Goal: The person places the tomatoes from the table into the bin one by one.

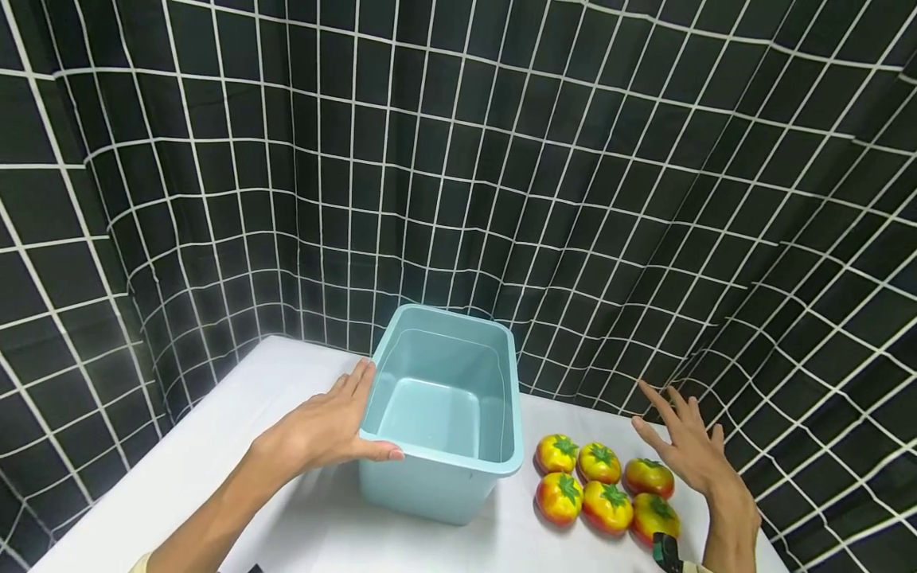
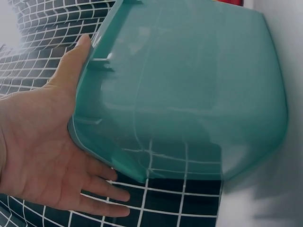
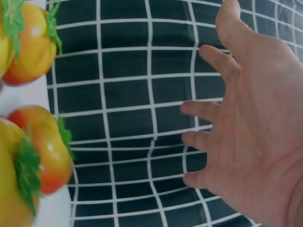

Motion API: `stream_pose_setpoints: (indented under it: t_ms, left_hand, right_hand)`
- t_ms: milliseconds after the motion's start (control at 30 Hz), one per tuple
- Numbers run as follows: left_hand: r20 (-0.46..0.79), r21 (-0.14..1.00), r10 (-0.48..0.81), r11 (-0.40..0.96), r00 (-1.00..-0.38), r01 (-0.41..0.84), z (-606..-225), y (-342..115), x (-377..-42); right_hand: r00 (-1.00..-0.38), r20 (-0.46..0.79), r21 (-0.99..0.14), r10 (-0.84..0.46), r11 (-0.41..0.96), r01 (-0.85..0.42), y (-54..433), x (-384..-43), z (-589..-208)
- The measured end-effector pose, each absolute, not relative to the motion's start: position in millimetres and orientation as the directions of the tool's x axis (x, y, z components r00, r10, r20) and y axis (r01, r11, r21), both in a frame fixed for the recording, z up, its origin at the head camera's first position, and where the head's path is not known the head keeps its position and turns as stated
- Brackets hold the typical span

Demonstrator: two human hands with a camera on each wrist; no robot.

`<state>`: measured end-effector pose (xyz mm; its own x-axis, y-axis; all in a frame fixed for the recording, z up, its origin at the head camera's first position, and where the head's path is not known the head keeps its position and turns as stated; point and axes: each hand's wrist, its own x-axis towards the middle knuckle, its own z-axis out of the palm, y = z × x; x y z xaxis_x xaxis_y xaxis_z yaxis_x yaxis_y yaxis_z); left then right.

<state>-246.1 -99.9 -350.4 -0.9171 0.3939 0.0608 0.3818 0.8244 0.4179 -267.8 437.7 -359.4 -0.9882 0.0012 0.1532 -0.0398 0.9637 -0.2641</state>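
Note:
A light blue-green plastic bin [image 1: 437, 477] stands upright on the table, its inside bare. My left hand [image 1: 322, 422] rests against the bin's left rim, with straight fingers along the side and the thumb over the near rim corner. In the left wrist view the palm of the left hand [image 2: 52, 146] lies at the rim with the fingers spread. My right hand [image 1: 691, 450] hovers with spread fingers and holds nothing, just right of several red-and-yellow persimmons [image 1: 607, 507] with green leafy tops. In the right wrist view the persimmons [image 3: 49, 151] lie apart from the right hand [image 3: 260, 118].
A white cloth covers the table [image 1: 301, 533]. Behind it and along both sides hangs a black curtain [image 1: 458, 159] with a white grid. The persimmons sit in two rows to the right of the bin. A dark band [image 1: 666, 551] is around the right wrist.

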Motion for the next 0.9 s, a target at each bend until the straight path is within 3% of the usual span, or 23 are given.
stream_pose_setpoints:
  t_ms: [400, 900]
  left_hand:
    - [0.087, 0.416, 0.407, 0.815, -0.909, 0.405, -351, -105, -243]
    - [0.113, 0.386, 0.42, 0.816, -0.9, 0.429, -353, -100, -246]
  right_hand:
    - [-0.998, -0.048, -0.36, 0.04, 0.931, 0.055, 439, -263, -352]
    - [-0.96, -0.272, -0.455, 0.068, 0.87, 0.19, 455, -250, -350]
